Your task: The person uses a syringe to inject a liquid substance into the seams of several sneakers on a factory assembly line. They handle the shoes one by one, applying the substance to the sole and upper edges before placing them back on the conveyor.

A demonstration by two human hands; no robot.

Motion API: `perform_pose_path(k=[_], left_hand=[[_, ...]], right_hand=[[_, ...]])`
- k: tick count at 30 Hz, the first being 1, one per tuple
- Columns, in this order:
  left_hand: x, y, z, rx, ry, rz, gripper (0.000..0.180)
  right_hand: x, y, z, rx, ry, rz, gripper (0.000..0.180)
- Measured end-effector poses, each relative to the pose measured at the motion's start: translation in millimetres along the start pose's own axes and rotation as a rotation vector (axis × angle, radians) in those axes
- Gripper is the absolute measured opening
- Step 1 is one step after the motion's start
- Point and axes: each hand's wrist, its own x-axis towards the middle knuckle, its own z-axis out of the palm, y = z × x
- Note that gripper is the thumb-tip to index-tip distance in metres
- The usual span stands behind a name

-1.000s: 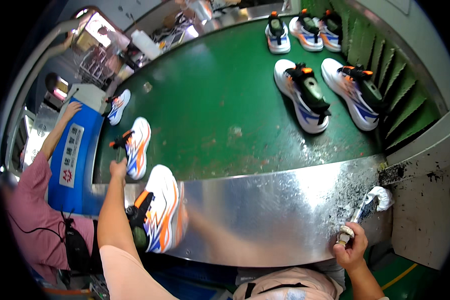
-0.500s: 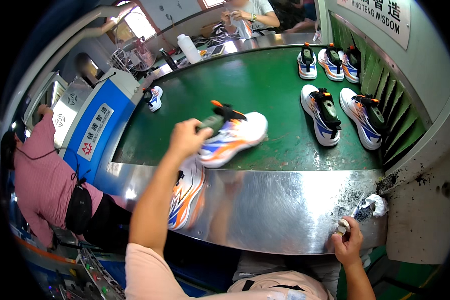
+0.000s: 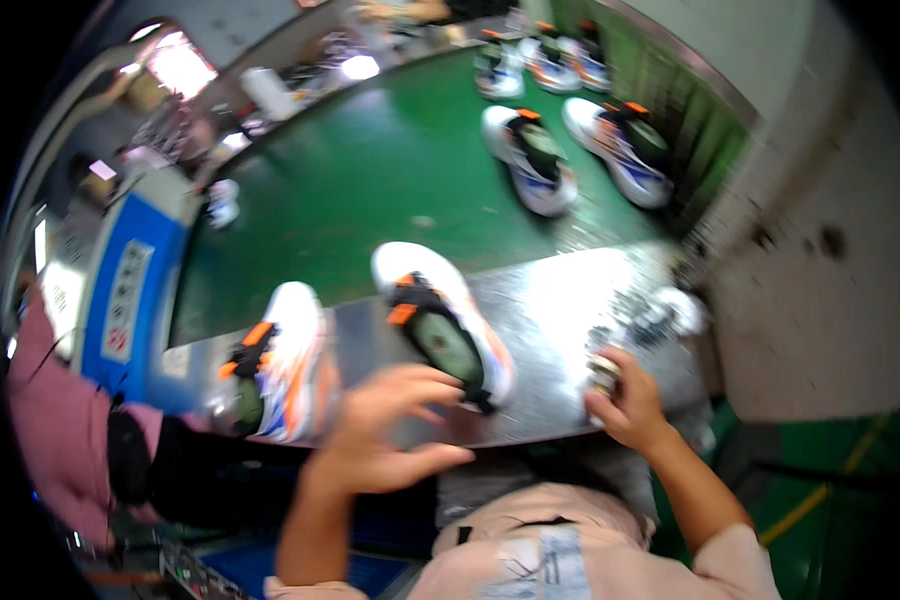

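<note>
White-and-orange sneaker point(image 3: 445, 325), half a second earlier lifted over the green belt point(image 3: 370, 190), now lay released on the steel desk point(image 3: 560, 300) by the open left hand point(image 3: 385, 430); right hand point(image 3: 625, 405) gripped a small tool point(image 3: 604, 372).

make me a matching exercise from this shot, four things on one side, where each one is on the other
Things
1. left hand
2. right hand
3. shoe with green insole
4. shoe with orange stripes

Places
A. at the metal plate's left end, beside the blue machine
B. around a small tool at the plate's right end
C. open, just below the heel of the middle shoe
D. in the middle of the metal plate, toe toward the green belt

Pairs: 1-C, 2-B, 3-D, 4-A
</note>
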Motion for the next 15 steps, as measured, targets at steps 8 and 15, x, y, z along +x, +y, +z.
perform_pose_path(k=[8,15], left_hand=[[85.8,-17.1,-24.5,0.795,-0.307,0.191,0.094],[60.7,-36.7,17.2,0.545,-0.02,0.335,0.063]], right_hand=[[-24.4,-22.7,-20.1,-0.118,-0.084,-0.047,0.048],[-52.9,-31.7,-34.8,0.471,0.05,0.14,0.046]])
